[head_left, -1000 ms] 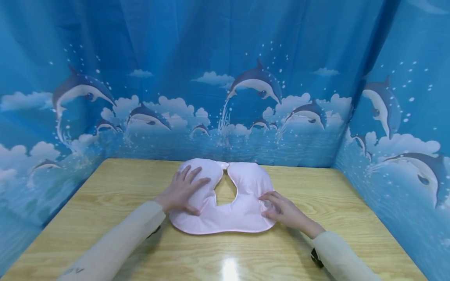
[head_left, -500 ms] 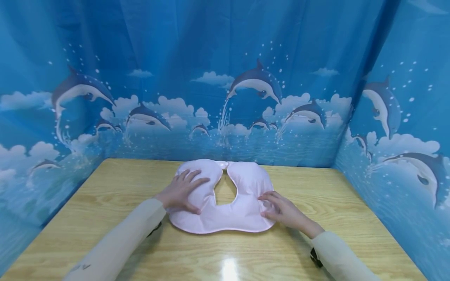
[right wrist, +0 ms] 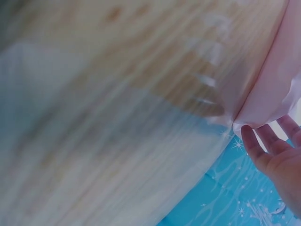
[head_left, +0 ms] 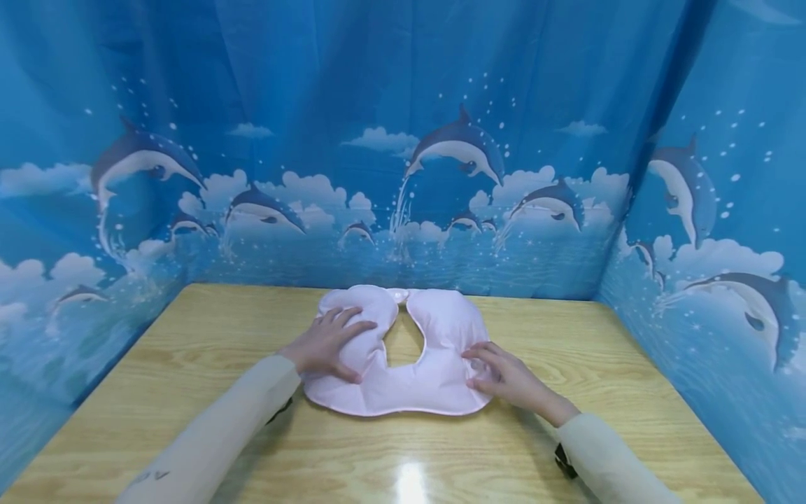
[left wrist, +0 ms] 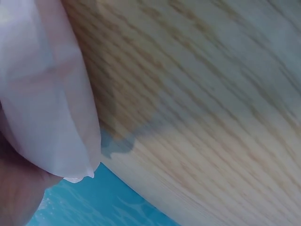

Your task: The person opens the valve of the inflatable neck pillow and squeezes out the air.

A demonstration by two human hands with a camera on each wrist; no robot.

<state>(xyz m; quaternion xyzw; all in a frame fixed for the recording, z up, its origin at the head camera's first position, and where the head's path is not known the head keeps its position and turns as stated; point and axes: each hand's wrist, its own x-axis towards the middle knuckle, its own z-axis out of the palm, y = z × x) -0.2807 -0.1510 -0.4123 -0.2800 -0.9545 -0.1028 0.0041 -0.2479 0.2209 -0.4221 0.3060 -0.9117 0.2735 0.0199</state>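
A pale pink U-shaped neck pillow (head_left: 409, 392) lies on the table with its two lobes pointing away from me. A small strap (head_left: 397, 295) bridges the gap between their far ends. My left hand (head_left: 327, 343) rests spread over the left lobe, thumb toward the near part. On the right lobe's outer edge, my right hand (head_left: 506, 374) touches the fabric with fingers and thumb apart and slightly bent. The left wrist view has the pillow's side (left wrist: 51, 94) bulging beside the hand. In the right wrist view, fingertips (right wrist: 248, 134) meet the pillow's edge (right wrist: 270, 89).
The light wood-grain table (head_left: 352, 455) extends around the pillow on all sides. A blue curtain (head_left: 352, 84) printed with dolphins and clouds stands along the table's back and both sides. Light reflects off the near part of the tabletop.
My left hand's fingertips have shifted slightly down toward me on the left lobe. The pillow's near edge has moved a little away from me. My right hand stays nearly still.
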